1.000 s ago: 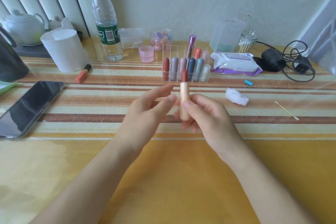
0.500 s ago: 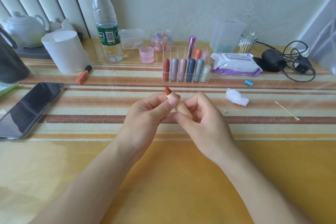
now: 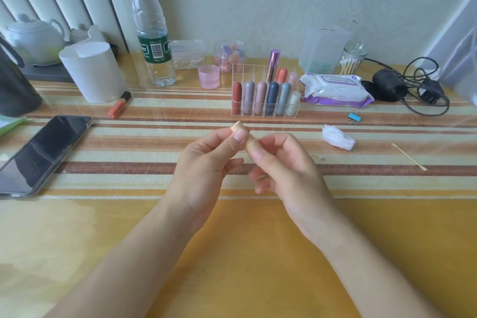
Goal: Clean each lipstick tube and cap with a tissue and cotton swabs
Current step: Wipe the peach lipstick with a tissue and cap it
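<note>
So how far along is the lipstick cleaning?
A crumpled tissue and a swab lie aside, apparently used. The left hand and right hand pinch a peach lipstick. Which ones in the rack are clean can't be told; an orange tube lies outside it.

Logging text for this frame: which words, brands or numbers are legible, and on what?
"bon", roughly, partly cut off: green label of the water bottle.
Barcode digits and small print on that label: too small to read.
Printed label on the wet wipes pack: too blurred to read.
Nothing else legible.
</note>
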